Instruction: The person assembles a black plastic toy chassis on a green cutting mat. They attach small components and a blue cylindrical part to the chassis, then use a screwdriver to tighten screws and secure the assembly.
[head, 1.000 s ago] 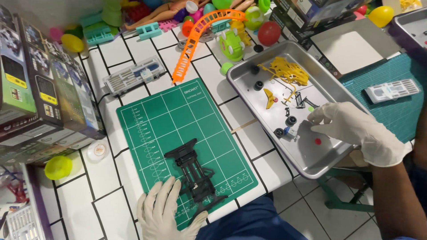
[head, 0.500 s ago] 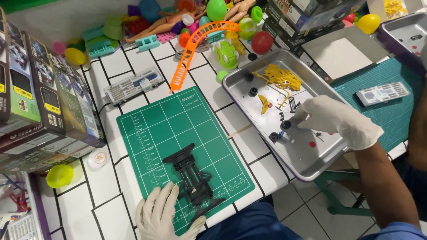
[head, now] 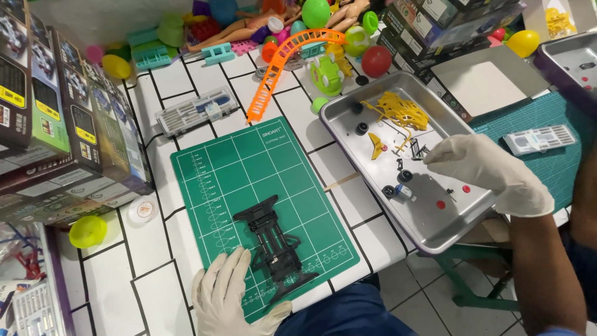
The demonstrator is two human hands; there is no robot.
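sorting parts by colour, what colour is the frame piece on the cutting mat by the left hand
Black, clearest in the head view: the frame piece lies on the green cutting mat, beside the gloved left hand.

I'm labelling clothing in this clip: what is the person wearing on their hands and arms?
Both the left hand and right hand wear thin, whitish disposable gloves, wrinkled and ending at the wrist. The right forearm is bare, with no sleeve visible; the left forearm is out of view.

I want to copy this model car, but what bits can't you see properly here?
- Right hand: head view; whether its fingertips pinch a part is hidden by the glove.
- Small parts in the metal tray: too tiny to identify.
- Black chassis: underside hidden against the green cutting mat.
- Left hand: cut off by the bottom edge.
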